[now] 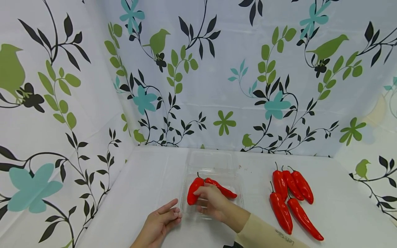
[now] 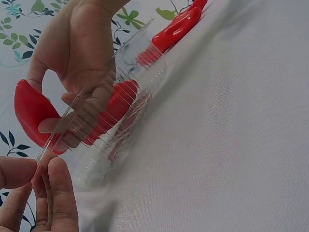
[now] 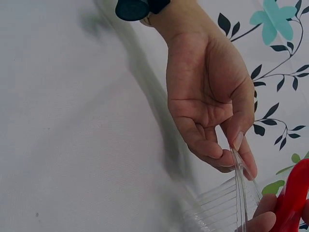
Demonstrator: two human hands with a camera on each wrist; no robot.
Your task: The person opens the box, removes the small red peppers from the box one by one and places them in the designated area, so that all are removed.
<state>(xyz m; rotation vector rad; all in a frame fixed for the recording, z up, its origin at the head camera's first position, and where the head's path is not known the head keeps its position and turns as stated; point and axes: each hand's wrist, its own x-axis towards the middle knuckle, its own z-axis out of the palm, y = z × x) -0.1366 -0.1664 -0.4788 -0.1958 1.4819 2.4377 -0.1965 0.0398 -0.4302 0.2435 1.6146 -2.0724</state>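
A clear plastic container (image 1: 214, 213) with its lid folded back stands on the white table. My left hand (image 1: 162, 222) pinches the container's left rim between thumb and fingers, as the right wrist view shows. My right hand (image 1: 214, 203) is over the container and grips a red chili pepper (image 1: 194, 190), its stem pointing up and away. Another red chili pepper (image 1: 224, 189) lies inside the container, partly behind the right hand. In the left wrist view, red peppers (image 2: 118, 104) show through the ribbed clear wall.
Several red chili peppers (image 1: 281, 212) lie in a loose group on the table to the right of the container. The container's clear lid (image 1: 211, 160) lies toward the back. Patterned cloth (image 1: 198, 103) with birds and leaves hangs behind and at the sides.
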